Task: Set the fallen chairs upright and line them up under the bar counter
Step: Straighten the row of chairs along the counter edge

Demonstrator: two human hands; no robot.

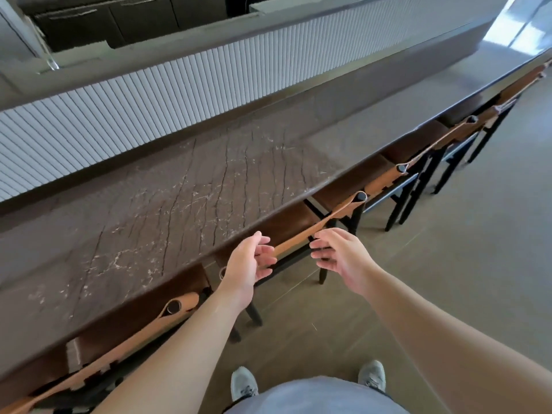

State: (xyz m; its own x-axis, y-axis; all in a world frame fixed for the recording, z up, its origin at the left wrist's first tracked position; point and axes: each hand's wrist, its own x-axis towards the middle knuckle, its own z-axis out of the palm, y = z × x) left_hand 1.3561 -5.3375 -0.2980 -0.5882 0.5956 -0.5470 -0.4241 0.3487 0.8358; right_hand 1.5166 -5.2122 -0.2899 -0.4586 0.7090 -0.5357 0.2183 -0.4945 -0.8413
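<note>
Chair (321, 225), upright, seat tucked beneath bar counter (167, 186); seat mostly hidden by the counter edge, legs partly hidden by the hands. Tan backrest strap runs lengthwise parallel to the counter edge. Left hand (249, 265) and right hand (340, 253) flank the strap, fingers loosely curled, holding nothing; contact uncertain. Neighbouring chairs (424, 156) aligned.

Dark brown bar counter (167, 186) with pale whitish veining and dark cracks. White ribbed panel (149, 97) behind. Chairs (334, 216): tan backrest straps, dark brown seats, black frames. Grey-brown floor (448, 264). Grey shoes (243, 383). Black cabinets (113, 19).
</note>
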